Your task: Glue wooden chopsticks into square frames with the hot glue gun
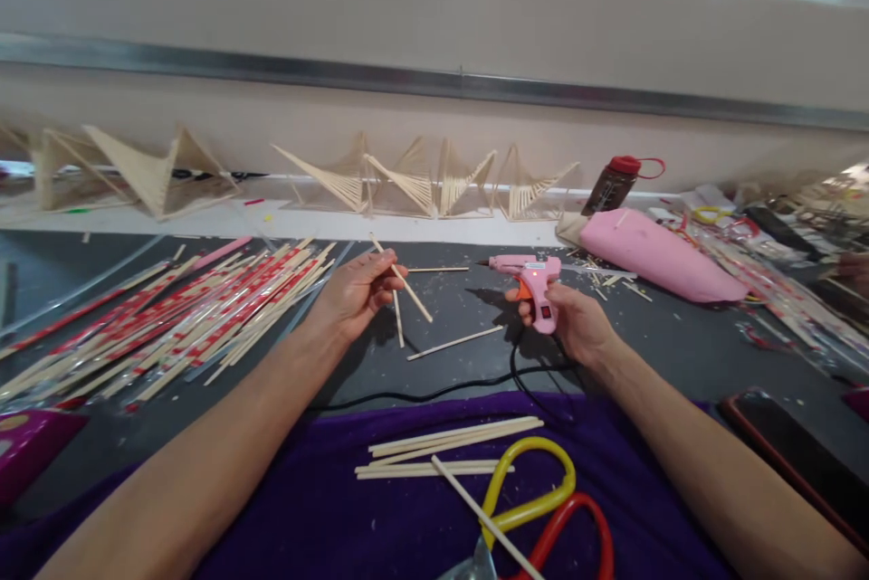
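Between the thumb and fingers of my left hand (363,289) is a thin wooden stick (414,295), slanting down to the right above the grey table. My right hand (577,318) grips a pink glue gun (539,281), its nozzle pointing left and a finger at the orange trigger. A clear glue stick (601,271) pokes out of its back. Below and behind my left hand lie several more sticks, one a loose stick (454,343) in front of the gun. Closer to me, cut sticks (454,437) rest on a purple cloth (285,508) beside scissors with yellow and red handles (536,480).
Bundles of wrapped sticks (224,309) cover the left side. Several stick-built curved models (400,177) stand along the wall. A bottle with a red lid (615,182), a pink pouch (658,254) and a phone (794,444) are on the right. A black cord (421,396) crosses the table.
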`<state>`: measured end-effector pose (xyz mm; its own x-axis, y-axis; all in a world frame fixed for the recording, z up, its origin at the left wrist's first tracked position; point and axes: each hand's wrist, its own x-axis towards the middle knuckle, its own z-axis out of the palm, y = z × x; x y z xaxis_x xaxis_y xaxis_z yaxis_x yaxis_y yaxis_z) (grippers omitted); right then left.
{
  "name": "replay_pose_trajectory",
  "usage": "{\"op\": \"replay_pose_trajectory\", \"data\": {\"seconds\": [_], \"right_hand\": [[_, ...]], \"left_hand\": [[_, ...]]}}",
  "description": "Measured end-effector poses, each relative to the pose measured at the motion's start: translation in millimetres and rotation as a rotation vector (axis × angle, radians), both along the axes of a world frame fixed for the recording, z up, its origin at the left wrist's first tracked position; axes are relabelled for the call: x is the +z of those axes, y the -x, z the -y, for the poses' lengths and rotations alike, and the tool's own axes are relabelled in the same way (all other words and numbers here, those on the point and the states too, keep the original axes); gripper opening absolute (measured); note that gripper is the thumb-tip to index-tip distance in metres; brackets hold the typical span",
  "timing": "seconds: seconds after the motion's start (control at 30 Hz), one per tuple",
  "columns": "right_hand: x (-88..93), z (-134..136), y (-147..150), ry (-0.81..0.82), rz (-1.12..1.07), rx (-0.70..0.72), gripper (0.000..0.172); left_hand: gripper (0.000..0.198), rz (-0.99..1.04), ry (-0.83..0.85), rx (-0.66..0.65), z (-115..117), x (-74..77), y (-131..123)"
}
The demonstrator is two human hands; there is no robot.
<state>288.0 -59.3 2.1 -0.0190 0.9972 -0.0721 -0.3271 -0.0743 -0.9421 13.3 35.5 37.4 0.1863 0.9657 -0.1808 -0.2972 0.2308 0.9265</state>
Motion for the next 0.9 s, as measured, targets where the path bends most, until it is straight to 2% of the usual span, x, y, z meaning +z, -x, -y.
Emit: {"op": "replay_pose_trajectory", "data": {"seconds": [0.17,0.47,0.57,0.7,0.8,0.9], "right_hand": [[-3.8,-3,-2,-0.014,-0.096,0.058,0.036],[0.2,-2,8,-0.016,-0.056,-0.042,0.044],[4.2,-1,7,0.002,-0.05,-0.053,0.037],[6.5,-7,-17,0.035,-0.025,-0.204,0.017],[6.4,-13,-37,0.022,0.024,-0.326,0.018],[5.9,-15,-42,-0.008,0.048,-0.403,0.019]], "left_hand": [[0.01,-0.016,-0.02,-0.014,1,-0.9,-1],[0.01,-0.042,-0.044,-0.024,1,0.2,0],[0.009,-0.043,-0.044,-0.028,2,0.5,-1],[0.01,-0.04,-0.061,-0.029,5,-0.3,-2],[0.01,-0.039,-0.066,-0.042,5,-0.6,-2],[0.01,-0.038,-0.056,-0.045,5,1.4,-3]]}}
